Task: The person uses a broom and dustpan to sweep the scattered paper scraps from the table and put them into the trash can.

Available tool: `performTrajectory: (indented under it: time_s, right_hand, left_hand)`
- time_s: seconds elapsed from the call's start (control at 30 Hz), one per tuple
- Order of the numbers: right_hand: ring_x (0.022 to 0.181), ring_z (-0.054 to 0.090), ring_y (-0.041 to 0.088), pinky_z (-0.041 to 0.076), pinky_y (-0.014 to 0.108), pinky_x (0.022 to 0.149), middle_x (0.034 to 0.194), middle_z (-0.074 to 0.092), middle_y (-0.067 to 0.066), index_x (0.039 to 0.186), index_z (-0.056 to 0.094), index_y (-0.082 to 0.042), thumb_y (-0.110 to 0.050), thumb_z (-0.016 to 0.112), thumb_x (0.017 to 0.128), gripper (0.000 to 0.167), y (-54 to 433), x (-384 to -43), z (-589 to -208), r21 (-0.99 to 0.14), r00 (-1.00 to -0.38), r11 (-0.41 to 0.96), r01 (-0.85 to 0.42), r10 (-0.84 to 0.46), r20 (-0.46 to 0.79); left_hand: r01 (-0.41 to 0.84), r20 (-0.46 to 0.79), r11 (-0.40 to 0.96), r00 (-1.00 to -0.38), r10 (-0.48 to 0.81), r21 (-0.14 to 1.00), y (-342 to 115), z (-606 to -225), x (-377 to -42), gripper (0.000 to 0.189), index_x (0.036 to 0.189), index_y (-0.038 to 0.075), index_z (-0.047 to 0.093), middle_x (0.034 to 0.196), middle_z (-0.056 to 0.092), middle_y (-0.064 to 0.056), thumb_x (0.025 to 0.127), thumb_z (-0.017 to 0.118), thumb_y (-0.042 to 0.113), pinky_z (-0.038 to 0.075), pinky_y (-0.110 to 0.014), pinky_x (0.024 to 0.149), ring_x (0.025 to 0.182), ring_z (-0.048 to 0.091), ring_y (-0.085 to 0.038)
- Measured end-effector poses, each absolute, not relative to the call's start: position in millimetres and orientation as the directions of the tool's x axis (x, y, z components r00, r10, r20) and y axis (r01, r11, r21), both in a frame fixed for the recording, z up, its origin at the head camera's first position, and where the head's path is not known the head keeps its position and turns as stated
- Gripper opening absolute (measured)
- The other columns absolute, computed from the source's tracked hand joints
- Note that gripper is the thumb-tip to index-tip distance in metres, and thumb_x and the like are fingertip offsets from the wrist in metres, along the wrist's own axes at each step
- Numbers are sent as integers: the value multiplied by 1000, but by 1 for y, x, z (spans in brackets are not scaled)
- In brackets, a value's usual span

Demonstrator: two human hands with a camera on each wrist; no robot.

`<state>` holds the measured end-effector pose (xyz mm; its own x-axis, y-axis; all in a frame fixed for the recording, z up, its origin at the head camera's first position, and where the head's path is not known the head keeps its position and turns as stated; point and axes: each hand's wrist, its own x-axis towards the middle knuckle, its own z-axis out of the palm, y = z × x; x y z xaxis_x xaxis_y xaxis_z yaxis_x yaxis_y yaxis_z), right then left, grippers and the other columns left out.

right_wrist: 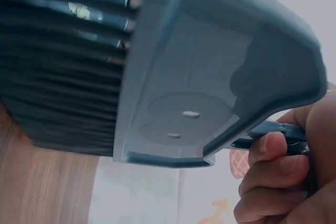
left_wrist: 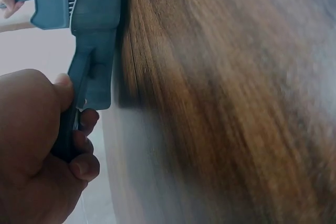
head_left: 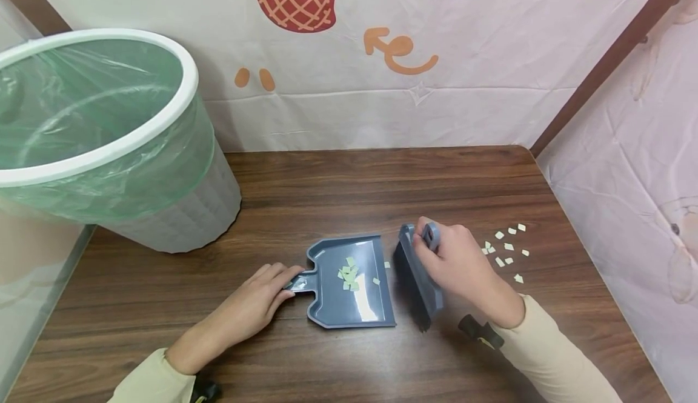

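A blue-grey dustpan (head_left: 332,309) lies on the wooden table with its wide mouth facing right. My left hand (head_left: 265,294) grips its handle; the left wrist view shows the fingers curled round the handle (left_wrist: 79,87). Pale green paper bits (head_left: 349,276) are heaped in the pan, and one paper bit (head_left: 387,265) lies right at its lip. My right hand (head_left: 455,260) holds a blue-grey hand brush (head_left: 422,273) by its handle, just right of the pan's mouth. Dark bristles (right_wrist: 63,93) fill the left of the right wrist view.
Several more paper bits (head_left: 509,247) are scattered on the table to the right of my right hand. A tall white bin (head_left: 188,221) lined with a green bag (head_left: 163,169) stands at the back left. Printed white cloth (head_left: 338,118) hangs behind the table (head_left: 382,185).
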<state>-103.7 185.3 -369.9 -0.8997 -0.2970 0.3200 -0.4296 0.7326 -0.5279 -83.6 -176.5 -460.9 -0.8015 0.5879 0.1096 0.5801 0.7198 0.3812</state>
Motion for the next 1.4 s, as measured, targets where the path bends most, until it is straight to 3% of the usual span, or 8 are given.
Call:
performTrajectory:
  time_s: [0.43, 0.67, 0.87, 1.13, 1.4]
  right_hand:
    - [47, 42, 3, 37, 26, 44, 52, 40, -14, 82, 60, -16, -5, 62, 91, 14, 188, -112, -371, -534, -894, 718, -447, -338, 294]
    - [45, 40, -2, 36, 22, 41, 54, 39, -16, 80, 57, -16, -3, 60, 93, 19, 185, -115, -376, -608, -852, 601, -520, -416, 318]
    - [46, 41, 2, 34, 24, 41, 56, 42, -15, 80, 58, -18, -1, 61, 93, 22, 194, -119, -376, -719, -867, 494, -489, -369, 336]
    - [46, 38, 0, 31, 24, 42, 54, 39, -17, 76, 56, -18, -4, 61, 91, 22, 205, -128, -370, -625, -861, 592, -509, -333, 386]
    - [46, 37, 0, 31, 24, 42, 54, 38, -17, 79, 58, -18, -3, 60, 92, 20, 204, -126, -372, -672, -860, 543, -504, -393, 327]
  left_hand:
    - [570, 120, 731, -812, 571, 375, -173, -456, -85, 37, 137, 6, 60, 107, 58, 3, 100, 65, 12, 51, -38, 85, 100, 54, -14]
    - [545, 94, 745, -826, 556, 384, -167, -455, -85, 39, 138, 7, 60, 108, 61, 2, 100, 66, 12, 52, -41, 89, 104, 59, -18]
    - [514, 60, 761, -841, 537, 394, -162, -455, -87, 39, 139, 7, 60, 110, 62, 1, 101, 65, 14, 52, -41, 90, 105, 59, -17]
    - [519, 72, 760, -840, 537, 392, -159, -455, -87, 39, 138, 6, 61, 107, 61, 3, 100, 66, 13, 52, -40, 86, 100, 57, -15]
    - [516, 69, 759, -841, 536, 396, -159, -456, -85, 39, 138, 6, 59, 107, 60, 3, 100, 65, 12, 51, -40, 87, 103, 57, -15]
